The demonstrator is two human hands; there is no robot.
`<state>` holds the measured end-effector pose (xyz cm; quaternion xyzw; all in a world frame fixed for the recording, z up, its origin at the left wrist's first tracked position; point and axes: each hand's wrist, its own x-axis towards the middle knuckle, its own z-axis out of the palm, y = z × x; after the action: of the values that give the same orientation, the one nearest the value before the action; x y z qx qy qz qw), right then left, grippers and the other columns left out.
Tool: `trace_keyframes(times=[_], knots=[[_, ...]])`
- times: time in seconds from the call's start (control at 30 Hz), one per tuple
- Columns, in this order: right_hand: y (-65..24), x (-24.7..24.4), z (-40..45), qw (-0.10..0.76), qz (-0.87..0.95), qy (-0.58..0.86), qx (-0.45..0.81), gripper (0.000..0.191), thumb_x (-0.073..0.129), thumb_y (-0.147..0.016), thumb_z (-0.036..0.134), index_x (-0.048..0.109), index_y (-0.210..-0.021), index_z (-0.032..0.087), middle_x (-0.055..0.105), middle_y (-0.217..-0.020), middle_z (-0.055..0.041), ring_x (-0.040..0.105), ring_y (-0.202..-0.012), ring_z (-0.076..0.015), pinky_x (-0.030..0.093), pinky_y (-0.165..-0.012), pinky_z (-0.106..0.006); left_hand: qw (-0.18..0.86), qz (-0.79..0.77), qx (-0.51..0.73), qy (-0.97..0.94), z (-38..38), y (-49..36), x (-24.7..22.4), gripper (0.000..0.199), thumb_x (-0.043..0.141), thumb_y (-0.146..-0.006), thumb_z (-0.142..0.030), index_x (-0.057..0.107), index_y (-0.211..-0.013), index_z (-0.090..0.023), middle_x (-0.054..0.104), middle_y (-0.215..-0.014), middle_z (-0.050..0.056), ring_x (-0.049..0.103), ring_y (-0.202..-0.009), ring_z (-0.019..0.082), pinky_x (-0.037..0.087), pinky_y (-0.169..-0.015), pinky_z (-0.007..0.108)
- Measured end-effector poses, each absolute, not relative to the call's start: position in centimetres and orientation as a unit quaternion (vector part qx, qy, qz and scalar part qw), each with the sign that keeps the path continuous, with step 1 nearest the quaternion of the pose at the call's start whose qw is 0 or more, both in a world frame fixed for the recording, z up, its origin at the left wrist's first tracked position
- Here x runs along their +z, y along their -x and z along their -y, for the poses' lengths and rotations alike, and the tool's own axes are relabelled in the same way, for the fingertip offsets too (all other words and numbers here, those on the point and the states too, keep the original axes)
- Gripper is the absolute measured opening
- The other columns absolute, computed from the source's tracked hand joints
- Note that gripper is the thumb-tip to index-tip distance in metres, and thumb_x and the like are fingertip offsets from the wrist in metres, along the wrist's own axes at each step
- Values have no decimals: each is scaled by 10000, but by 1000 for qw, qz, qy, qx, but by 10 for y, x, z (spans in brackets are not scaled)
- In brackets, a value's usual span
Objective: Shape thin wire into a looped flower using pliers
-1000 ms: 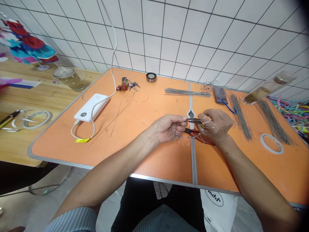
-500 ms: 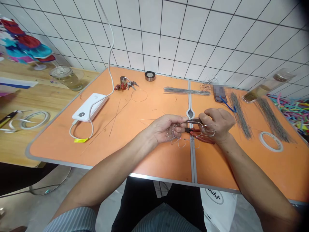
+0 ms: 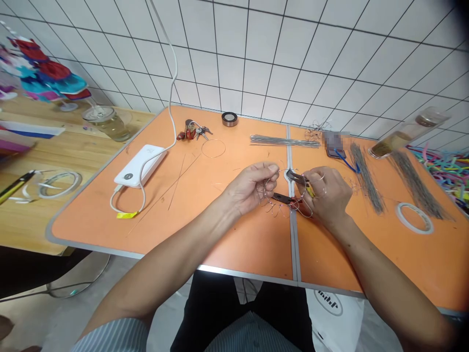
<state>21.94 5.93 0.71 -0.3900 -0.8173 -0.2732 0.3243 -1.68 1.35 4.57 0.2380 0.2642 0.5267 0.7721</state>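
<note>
My left hand [image 3: 252,188] is closed, thumb against forefinger, on a thin wire bent into a row of loops [image 3: 281,211]. The loops hang below the fingers and spread toward the right. In my right hand [image 3: 327,194] is a pair of pliers [image 3: 297,178] with dark jaws and a bit of yellow on the handle. The jaws point left, a short gap from my left fingertips. Wire loops also show around the right fingers. A second pair of pliers [image 3: 282,197], with red handles, lies under the hands, partly covered by wire and the right hand.
Straight wires [image 3: 284,141] lie in a bundle at the back, with more wire bundles [image 3: 366,176] at right. A white tape roll [image 3: 414,218], tilted bottle [image 3: 397,134], phone [image 3: 334,145], keys [image 3: 194,130], black tape roll [image 3: 229,119] and white power bank [image 3: 141,165] with cable are around.
The pliers' jaws have come away from my left fingertips and tilted upward. The right hand has turned slightly, and more of the red-handled pliers' jaws shows. The view has shifted a little.
</note>
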Motion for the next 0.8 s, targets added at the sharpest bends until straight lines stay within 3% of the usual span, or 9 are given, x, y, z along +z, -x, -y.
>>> trace_keyframes(times=[0.17, 0.4, 0.8], knots=[[-211, 8, -48, 318, 829, 393, -239, 155, 651, -1047, 353, 718, -994, 223, 734, -896, -66, 592, -794, -227, 317, -659, -364, 710, -286, 583, -274, -11, 13, 46, 288, 906, -801, -263, 636, -829, -164, 570, -719, -59, 525, -547, 49, 404, -489, 168], [-200, 11, -39, 309, 834, 398, -224, 201, 619, -1073, 382, 707, -981, 226, 699, -819, -51, 576, -777, -231, 288, -643, -362, 673, -316, 592, -311, -8, 9, 42, 267, 889, -829, -322, 662, -865, -186, 587, -715, -58, 536, -548, 58, 428, -517, 187], [-197, 11, -35, 316, 837, 392, -216, 230, 616, -1087, 391, 713, -965, 221, 742, -840, -47, 618, -772, -220, 347, -663, -350, 630, -336, 615, -334, -6, 5, 42, 233, 871, -843, -327, 682, -874, -195, 579, -645, -59, 518, -530, 69, 421, -518, 187]])
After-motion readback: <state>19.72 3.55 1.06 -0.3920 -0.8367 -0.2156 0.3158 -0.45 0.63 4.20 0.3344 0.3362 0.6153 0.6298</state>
